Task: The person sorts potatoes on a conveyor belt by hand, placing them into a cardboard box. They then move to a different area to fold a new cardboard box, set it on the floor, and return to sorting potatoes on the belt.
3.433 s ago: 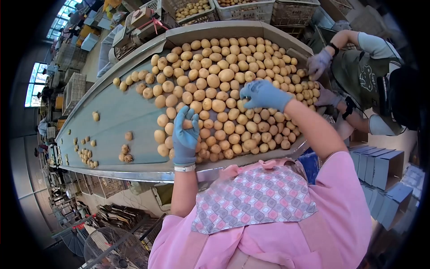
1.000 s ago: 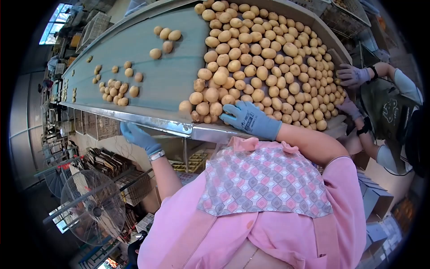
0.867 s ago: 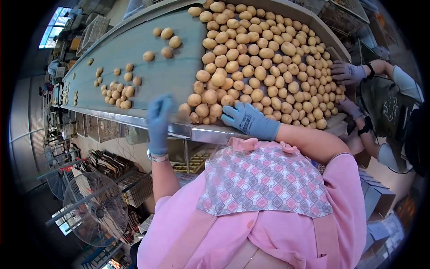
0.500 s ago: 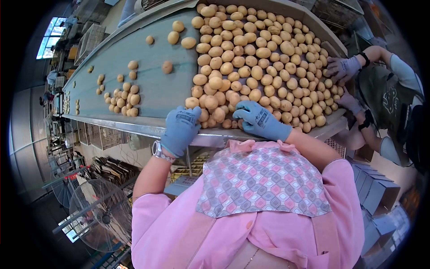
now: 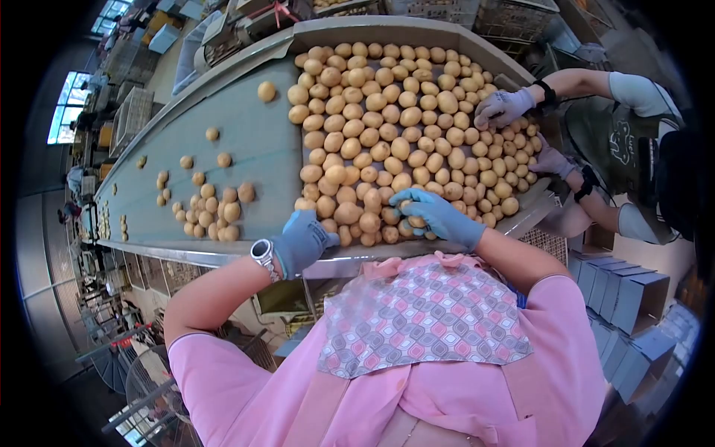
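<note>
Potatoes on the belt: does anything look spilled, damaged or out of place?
Nothing stands out. The potatoes lie packed on the conveyor belt, with some loose potatoes scattered to the left; none is seen off the belt, and no damage shows.

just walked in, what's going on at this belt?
A person in a pink top and blue gloves stands at a grey-green conveyor belt packed with small tan potatoes. Their right hand curls over potatoes at the near edge of the pile, and their left hand sits at the belt's metal rim beside it. Whether either hand grips one is unclear. A co-worker's grey-gloved hand is on the far right of the pile. A loose cluster of potatoes lies apart on the left.
</note>
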Available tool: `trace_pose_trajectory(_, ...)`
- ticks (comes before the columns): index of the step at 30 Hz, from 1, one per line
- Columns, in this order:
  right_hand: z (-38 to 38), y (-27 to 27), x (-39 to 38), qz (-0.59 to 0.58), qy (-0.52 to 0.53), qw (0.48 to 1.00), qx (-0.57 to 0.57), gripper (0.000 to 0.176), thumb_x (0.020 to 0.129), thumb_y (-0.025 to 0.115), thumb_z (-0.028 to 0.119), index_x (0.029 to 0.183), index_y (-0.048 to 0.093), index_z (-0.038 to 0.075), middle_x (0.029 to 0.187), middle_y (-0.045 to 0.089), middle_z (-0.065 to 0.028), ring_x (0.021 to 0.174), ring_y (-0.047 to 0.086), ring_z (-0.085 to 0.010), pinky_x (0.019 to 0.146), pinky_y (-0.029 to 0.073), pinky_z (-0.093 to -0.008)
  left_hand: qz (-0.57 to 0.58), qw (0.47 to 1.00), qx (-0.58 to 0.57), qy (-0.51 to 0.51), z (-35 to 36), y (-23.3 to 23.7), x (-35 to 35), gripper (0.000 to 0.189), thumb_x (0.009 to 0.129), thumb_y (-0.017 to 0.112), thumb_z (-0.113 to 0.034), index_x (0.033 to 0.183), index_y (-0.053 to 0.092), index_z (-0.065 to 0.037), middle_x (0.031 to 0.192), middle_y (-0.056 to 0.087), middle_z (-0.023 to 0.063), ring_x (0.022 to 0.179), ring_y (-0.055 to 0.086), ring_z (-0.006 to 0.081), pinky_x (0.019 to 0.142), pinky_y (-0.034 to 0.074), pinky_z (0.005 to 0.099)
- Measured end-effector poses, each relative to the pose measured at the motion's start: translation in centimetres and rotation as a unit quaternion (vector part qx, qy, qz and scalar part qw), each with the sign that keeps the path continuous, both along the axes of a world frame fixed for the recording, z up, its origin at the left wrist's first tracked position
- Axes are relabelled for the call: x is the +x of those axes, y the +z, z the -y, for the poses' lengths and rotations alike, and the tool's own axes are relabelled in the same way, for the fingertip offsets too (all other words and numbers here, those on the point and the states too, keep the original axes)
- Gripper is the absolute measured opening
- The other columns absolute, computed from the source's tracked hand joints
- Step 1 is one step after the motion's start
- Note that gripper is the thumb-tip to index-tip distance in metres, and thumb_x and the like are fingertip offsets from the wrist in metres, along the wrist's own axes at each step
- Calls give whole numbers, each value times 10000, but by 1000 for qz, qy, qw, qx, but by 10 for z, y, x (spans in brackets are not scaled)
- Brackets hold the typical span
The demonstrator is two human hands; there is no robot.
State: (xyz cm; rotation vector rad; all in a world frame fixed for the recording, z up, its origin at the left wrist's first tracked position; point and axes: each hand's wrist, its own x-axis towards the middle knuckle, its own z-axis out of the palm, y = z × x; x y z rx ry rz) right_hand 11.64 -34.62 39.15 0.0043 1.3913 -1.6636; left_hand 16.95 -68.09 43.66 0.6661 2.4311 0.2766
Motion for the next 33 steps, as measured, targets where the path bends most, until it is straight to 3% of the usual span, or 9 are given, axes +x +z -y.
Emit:
trace_pose_trajectory(2, -28, -63, -20, 84, 13, 994, -75, 300, 1035, 579, 215, 1266, 635, 31, 994, 639, -33, 787, 589, -73, 561, 477, -206, -33, 993, 50, 106, -13, 4, 7, 158, 876, 698, -276, 793, 755, -153, 717, 632, 71, 728, 637, 260, 662, 465, 412)
trace_pose_trajectory(4, -34, -55, -79, 208, -9, 974, -95, 259, 1039, 587, 207, 1193, 641, 5, 1023, 642, -45, 783, 591, -58, 467, 461, -172, -115, 993, -6, -9, -17, 5, 8, 104, 842, 679, -234, 777, 745, -187, 741, 634, 63, 759, 614, 253, 696, 447, 425)
trace_pose_trajectory(5, -29, -76, -122, 312, -103, 878, -349, 257, 1022, 607, 235, 1193, 650, 49, 1044, 697, -57, 811, 634, -112, 615, 558, -215, -130, 990, -37, -35, -16, 4, 10, 96, 839, 677, -232, 784, 745, -191, 751, 627, 70, 774, 603, 263, 708, 446, 430)
trace_pose_trajectory(7, -33, 5, -180, -157, -158, 948, -226, 217, 1051, 593, 177, 1200, 637, 26, 1275, 663, -79, 877, 627, -63, 693, 538, -188, -165, 982, -60, -69, -19, 7, 15, 83, 836, 676, -233, 805, 746, -201, 780, 616, 80, 809, 590, 277, 725, 447, 437)
trace_pose_trajectory(10, 12, 76, -187, -412, -249, 867, -127, 307, 1040, 615, 224, 1301, 639, 65, 1316, 652, -42, 936, 628, -81, 781, 544, -226, -182, 977, -95, -62, -14, 19, 12, 98, 849, 711, -319, 932, 760, -300, 962, 605, 47, 988, 569, 279, 781, 460, 433)
trace_pose_trajectory(15, 96, 32, -33, -754, 168, 635, -4, 146, 926, 645, 190, 1053, 676, 123, 1066, 667, -14, 874, 656, -157, 696, 541, -313, -221, 973, -63, -12, 4, 22, -10, 207, 801, 760, -311, 1002, 725, -278, 1023, 612, 46, 982, 581, 282, 815, 465, 435)
trace_pose_trajectory(19, 146, -16, 26, -778, 261, 572, 19, 37, 856, 660, 170, 881, 687, 163, 908, 672, 6, 843, 673, -197, 630, 533, -360, -280, 959, 2, 49, 29, 26, -27, 218, 786, 775, -243, 997, 725, -222, 1106, 645, 41, 1035, 602, 296, 878, 472, 437)
trace_pose_trajectory(24, 172, -6, 33, -764, 318, 553, 94, 95, 900, 624, 191, 953, 704, 192, 893, 684, 0, 878, 678, -205, 628, 527, -361, -481, 862, 7, 157, 64, 37, -55, 169, 817, 729, -147, 984, 735, -168, 1142, 662, 50, 1068, 612, 303, 901, 486, 448)
trace_pose_trajectory(33, 187, 19, 34, -658, 469, 557, 193, 181, 979, 554, 264, 1063, 712, 234, 891, 700, -13, 860, 692, -232, 601, 496, -356, -295, 933, 97, 179, 33, 53, -27, 139, 862, 742, -144, 999, 751, -121, 969, 718, 71, 907, 678, 276, 810, 545, 397)
